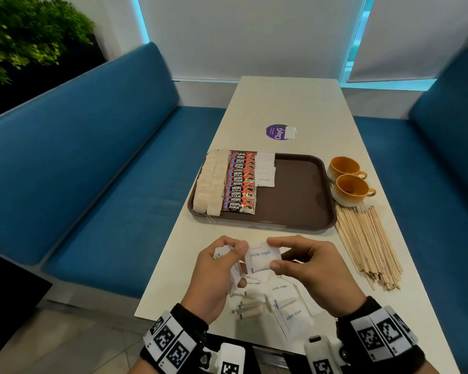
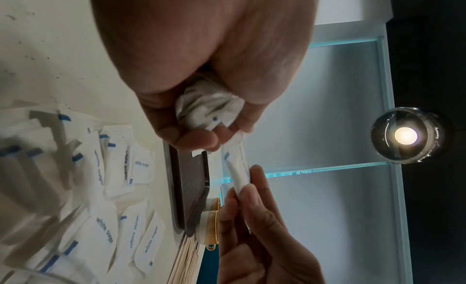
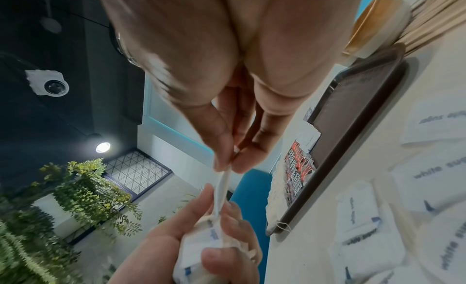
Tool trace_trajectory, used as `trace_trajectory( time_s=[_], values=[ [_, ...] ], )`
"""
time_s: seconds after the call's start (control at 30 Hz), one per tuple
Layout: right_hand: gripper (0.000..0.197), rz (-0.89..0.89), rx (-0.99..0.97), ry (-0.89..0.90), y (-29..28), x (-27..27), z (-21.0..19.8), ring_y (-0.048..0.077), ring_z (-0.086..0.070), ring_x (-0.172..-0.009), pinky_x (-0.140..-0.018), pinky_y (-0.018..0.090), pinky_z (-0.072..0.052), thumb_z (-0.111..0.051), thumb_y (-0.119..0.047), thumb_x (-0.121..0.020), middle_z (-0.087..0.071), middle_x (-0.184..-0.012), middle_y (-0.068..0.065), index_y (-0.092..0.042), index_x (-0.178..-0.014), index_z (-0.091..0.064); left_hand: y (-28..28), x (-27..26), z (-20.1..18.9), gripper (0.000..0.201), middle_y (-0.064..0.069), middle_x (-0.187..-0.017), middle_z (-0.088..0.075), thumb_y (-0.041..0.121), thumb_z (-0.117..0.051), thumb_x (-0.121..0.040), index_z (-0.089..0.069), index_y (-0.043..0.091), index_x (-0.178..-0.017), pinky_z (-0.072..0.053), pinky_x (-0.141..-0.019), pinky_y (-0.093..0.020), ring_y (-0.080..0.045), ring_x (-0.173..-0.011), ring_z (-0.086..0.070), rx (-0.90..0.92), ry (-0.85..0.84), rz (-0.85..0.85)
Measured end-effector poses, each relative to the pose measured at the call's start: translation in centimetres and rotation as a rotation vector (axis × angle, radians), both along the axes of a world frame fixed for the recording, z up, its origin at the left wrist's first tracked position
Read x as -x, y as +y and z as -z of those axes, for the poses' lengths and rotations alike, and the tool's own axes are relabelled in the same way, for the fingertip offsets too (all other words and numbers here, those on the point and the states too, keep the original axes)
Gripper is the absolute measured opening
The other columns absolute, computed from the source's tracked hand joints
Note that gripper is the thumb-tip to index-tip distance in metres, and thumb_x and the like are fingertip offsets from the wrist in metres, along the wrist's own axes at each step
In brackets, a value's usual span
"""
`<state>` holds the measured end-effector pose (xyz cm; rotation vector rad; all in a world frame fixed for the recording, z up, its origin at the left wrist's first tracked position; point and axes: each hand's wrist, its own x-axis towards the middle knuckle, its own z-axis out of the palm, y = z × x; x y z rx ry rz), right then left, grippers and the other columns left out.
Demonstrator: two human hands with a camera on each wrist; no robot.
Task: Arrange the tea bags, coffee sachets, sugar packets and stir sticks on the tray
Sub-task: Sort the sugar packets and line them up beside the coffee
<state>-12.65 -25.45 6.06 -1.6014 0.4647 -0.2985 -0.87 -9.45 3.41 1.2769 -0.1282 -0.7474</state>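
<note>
Sugar packet (image 1: 260, 258) pinched between our right hand (image 1: 312, 268) and left hand (image 1: 216, 268), peeled from bunch left clutches as feeder. Tray (image 1: 295, 195) ahead of hands; short sugar column awaits more. Stir sticks (image 1: 368, 241) right of hands.

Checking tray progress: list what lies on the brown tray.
On the brown tray: tea bags, coffee sachets, a few sugar packets. Anything beneath those rows is covered.

The sugar packets (image 1: 260, 259) look like matt white paper. The coffee sachets (image 1: 239, 182) are glossy foil. The stir sticks (image 1: 368, 244) are pale bare wood. The tray (image 1: 295, 190) is brown textured plastic, the cups (image 1: 347, 184) glazed ceramic.
</note>
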Motion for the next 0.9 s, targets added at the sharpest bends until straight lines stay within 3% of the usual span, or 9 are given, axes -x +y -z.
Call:
trace_trajectory(
  time_s=[0.1, 0.17, 0.27, 0.47, 0.57, 0.67, 0.77, 0.9],
  values=[
    [0.040, 0.028, -0.004, -0.005, -0.5, -0.3, 0.4, 0.032, -0.075, -0.085, -0.084, 0.041, -0.062, -0.087, -0.004, -0.075, -0.078, -0.084, 0.013, -0.028, -0.106, -0.081, 0.0, -0.3, 0.0, 0.021, -0.016, -0.086, -0.060, 0.028, -0.071, -0.093, -0.064, 0.008, -0.091, -0.039, -0.050, -0.030, -0.026, -0.068, -0.054, 0.001, 0.046, 0.046],
    [0.040, 0.048, -0.022, -0.009, -0.9, -0.6, 0.5, 0.035, -0.074, -0.086, -0.086, 0.043, -0.061, -0.088, -0.004, -0.074, -0.077, -0.084, 0.015, -0.027, -0.106, -0.081, 0.0, -0.2, 0.1, 0.018, -0.014, -0.084, -0.058, 0.021, -0.077, -0.087, -0.064, 0.008, -0.091, -0.038, -0.049, -0.029, -0.025, -0.066, -0.053, 0.011, 0.052, 0.105],
    [0.041, 0.045, -0.065, -0.021, -1.3, -1.0, 0.4, 0.037, -0.073, -0.087, -0.083, 0.038, -0.063, -0.087, -0.002, -0.072, -0.078, -0.089, 0.014, -0.022, -0.107, -0.080, -0.2, -0.3, 0.3, 0.014, -0.013, -0.078, -0.056, 0.003, -0.078, -0.083, -0.066, 0.007, -0.089, -0.039, -0.050, -0.029, -0.024, -0.064, -0.051, -0.008, 0.002, 0.115],
    [0.037, 0.054, -0.075, -0.065, -1.8, -2.8, 0.8, 0.037, -0.075, -0.082, -0.074, 0.032, -0.063, -0.083, 0.005, -0.075, -0.077, -0.094, 0.017, -0.017, -0.105, -0.081, -0.8, -1.5, 0.4, 0.016, -0.008, -0.080, -0.062, 0.010, -0.082, -0.082, -0.070, 0.012, -0.093, -0.042, -0.054, -0.032, -0.024, -0.070, -0.050, -0.062, -0.010, 0.031],
    [0.033, 0.074, -0.008, -0.032, -3.2, -4.9, 1.1, 0.036, -0.074, -0.081, -0.072, 0.029, -0.062, -0.083, 0.006, -0.075, -0.074, -0.089, 0.020, -0.014, -0.101, -0.081, -1.0, -2.3, 0.3, 0.022, -0.008, -0.080, -0.063, 0.011, -0.081, -0.082, -0.068, 0.009, -0.099, -0.045, -0.055, -0.033, -0.021, -0.068, -0.055, -0.045, 0.090, 0.019],
    [0.032, 0.120, 0.077, 0.019, -5.9, -7.8, 1.2, 0.029, -0.075, -0.081, -0.074, 0.028, -0.062, -0.086, 0.001, -0.074, -0.076, -0.089, 0.012, -0.018, -0.099, -0.081, -0.9, -3.1, 0.4, 0.032, -0.008, -0.086, -0.065, 0.010, -0.078, -0.082, -0.066, 0.007, -0.111, -0.050, -0.057, -0.034, -0.024, -0.071, -0.061, 0.002, 0.236, 0.045],
    [0.027, 0.165, 0.050, 0.050, -9.1, -10.8, 1.8, 0.026, -0.077, -0.082, -0.080, 0.036, -0.064, -0.084, 0.001, -0.078, -0.077, -0.092, 0.013, -0.014, -0.099, -0.079, -0.7, -3.7, 1.0, 0.040, -0.015, -0.093, -0.063, 0.000, -0.072, -0.079, -0.065, 0.007, -0.118, -0.056, -0.058, -0.037, -0.031, -0.075, -0.064, 0.034, 0.344, 0.066],
    [0.025, 0.247, 0.028, 0.090, -13.0, -15.3, 3.3, 0.032, -0.077, -0.086, -0.083, 0.043, -0.064, -0.082, 0.008, -0.078, -0.073, -0.090, 0.016, -0.007, -0.098, -0.078, -0.5, -4.3, 1.7, 0.038, -0.020, -0.095, -0.064, -0.012, -0.061, -0.082, -0.067, 0.003, -0.116, -0.059, -0.060, -0.042, -0.038, -0.076, -0.066, 0.063, 0.418, 0.101]
  ],
)
